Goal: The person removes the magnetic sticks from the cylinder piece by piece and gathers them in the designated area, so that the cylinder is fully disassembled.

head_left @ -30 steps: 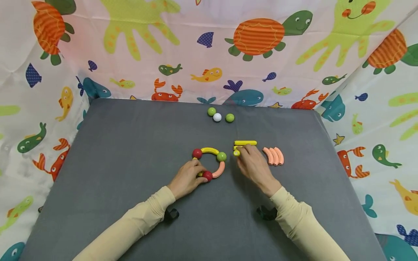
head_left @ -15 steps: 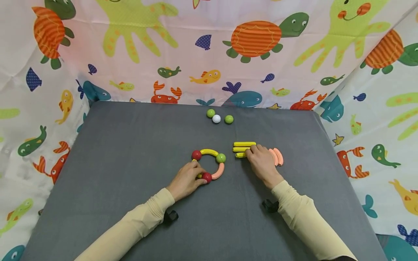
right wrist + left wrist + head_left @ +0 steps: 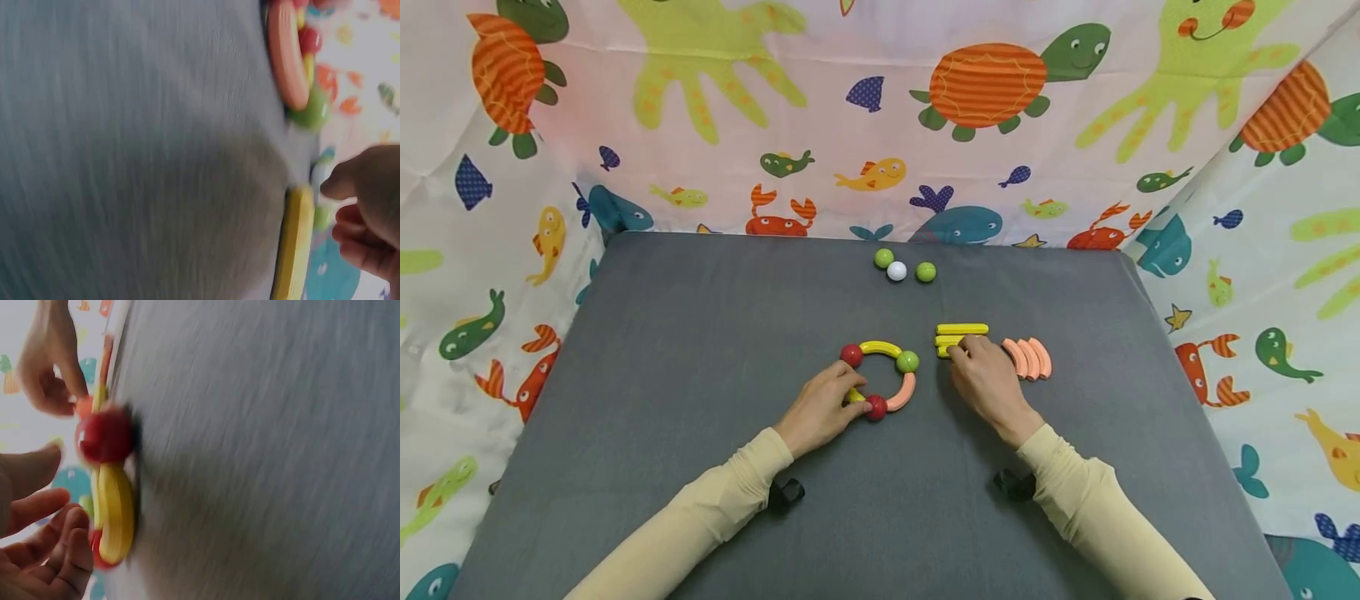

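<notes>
A ring of toy pieces lies on the table: an upper red ball (image 3: 852, 356), a yellow curved rod (image 3: 882, 346), a green ball (image 3: 907, 362), a pink curved rod (image 3: 902, 393), a lower red ball (image 3: 877, 407) and, on the left, another yellow curved rod (image 3: 119, 515). My left hand (image 3: 816, 408) is beside the ring's left side; in the left wrist view its thumb and fingers stand apart around no piece. Over the near ends of several straight yellow rods (image 3: 962, 329) is my right hand (image 3: 988, 379), fingers loosely bent and holding nothing in the right wrist view.
Just right of my right hand, several pink curved rods (image 3: 1032, 358) lie side by side. Two green balls (image 3: 926, 272) and a white ball (image 3: 897, 271) sit near the back edge of the grey table (image 3: 715, 300). A printed cloth (image 3: 700, 167) hangs behind and at the sides.
My right hand went right toward the pink curved rods, then came back left over the yellow rods. My left hand has drawn slightly back from the ring, showing more of its left yellow rod.
</notes>
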Available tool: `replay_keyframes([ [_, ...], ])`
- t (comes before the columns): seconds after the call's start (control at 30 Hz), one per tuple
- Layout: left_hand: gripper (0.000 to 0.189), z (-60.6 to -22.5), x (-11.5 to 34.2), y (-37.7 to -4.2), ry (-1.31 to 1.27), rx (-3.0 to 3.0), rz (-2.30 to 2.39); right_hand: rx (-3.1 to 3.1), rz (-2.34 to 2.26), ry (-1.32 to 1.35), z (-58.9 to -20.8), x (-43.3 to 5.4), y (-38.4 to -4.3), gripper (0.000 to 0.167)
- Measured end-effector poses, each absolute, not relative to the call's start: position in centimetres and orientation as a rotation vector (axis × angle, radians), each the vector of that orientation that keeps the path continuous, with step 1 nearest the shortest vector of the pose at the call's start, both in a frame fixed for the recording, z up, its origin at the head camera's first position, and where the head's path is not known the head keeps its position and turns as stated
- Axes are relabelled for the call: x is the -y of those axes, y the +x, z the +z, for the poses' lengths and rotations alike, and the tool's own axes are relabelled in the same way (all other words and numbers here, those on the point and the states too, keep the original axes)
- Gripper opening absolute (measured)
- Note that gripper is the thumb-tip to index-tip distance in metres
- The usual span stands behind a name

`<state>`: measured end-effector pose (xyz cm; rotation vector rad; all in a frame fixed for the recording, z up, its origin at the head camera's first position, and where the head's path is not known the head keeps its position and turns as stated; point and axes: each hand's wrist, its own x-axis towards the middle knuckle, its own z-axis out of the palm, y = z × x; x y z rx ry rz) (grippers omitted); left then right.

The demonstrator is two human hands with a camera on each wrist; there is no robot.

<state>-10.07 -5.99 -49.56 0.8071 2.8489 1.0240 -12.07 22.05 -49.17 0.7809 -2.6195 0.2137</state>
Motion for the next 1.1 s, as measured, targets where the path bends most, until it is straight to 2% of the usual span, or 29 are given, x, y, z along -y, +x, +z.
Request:
replay_keyframes([
  [0.13, 0.022, -49.2, 6.6, -11.9, 0.835, -2.976, 1.006, 2.605, 0.42, 0.946, -49.1, -19.3, -10.1, 0.018],
  [0.37, 0.023, -49.3, 6.6, -13.7, 1.138, -3.009, 0.675, 2.585, 0.369, 1.18, -49.8, -15.7, -8.7, 0.021],
  [0.6, 0.018, -49.8, 7.2, -12.4, 1.142, -3.066, 0.624, 2.609, 0.267, 1.165, -50.1, -16.7, -9.2, 0.019],
  [0.9, 0.008, -49.2, 5.6, -10.2, 1.318, -3.128, 0.443, 2.632, 0.339, 1.173, -49.9, -18.1, -9.8, 0.031],
  [1.1, 0.019, -49.8, 3.9, -9.7, 1.416, -3.122, 0.328, 2.535, 0.277, 1.217, -50.2, -16.9, -9.1, 0.022],
])
